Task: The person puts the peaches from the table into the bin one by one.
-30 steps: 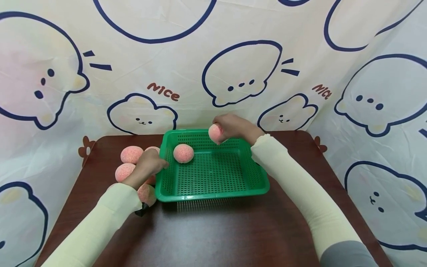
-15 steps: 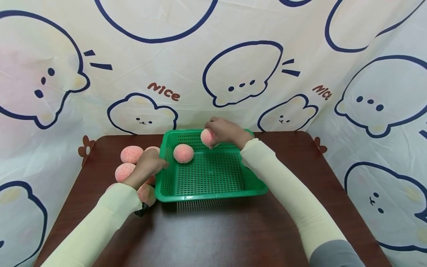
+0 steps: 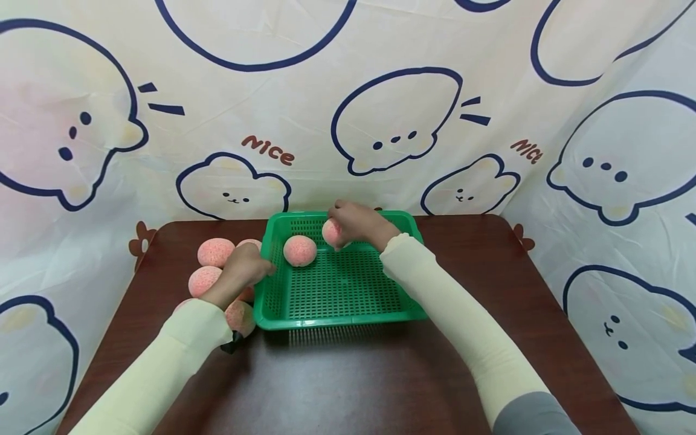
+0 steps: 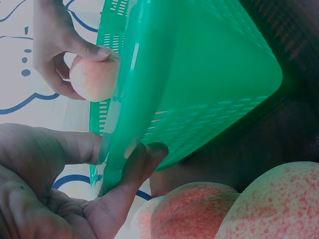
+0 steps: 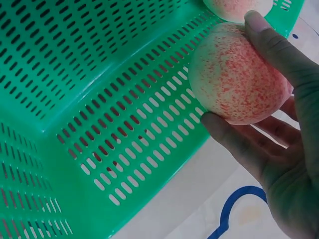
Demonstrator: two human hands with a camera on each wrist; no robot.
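Observation:
My right hand (image 3: 356, 223) holds a pink speckled peach (image 5: 239, 74) between thumb and fingers, over the far side of a green plastic basket (image 3: 348, 323). Another peach (image 3: 299, 251) sits inside the basket at its left end. With thumb and fingers on either side, my left hand (image 4: 55, 184) pinches the basket's left rim. The left wrist view shows this grip close up, with the right hand and its peach beyond the rim. Several more peaches (image 3: 215, 252) lie on the table left of the basket, partly hidden by the left hand and forearm.
The dark brown table (image 3: 348, 386) ends at a patterned cloth wall (image 3: 315, 121) behind the basket, with similar cloth at both sides. A small black object (image 3: 232, 342) shows beside the left sleeve, near the closest loose peach.
My right hand has moved left and slightly down with its peach, toward the peach inside the basket. The left hand has stayed on the rim.

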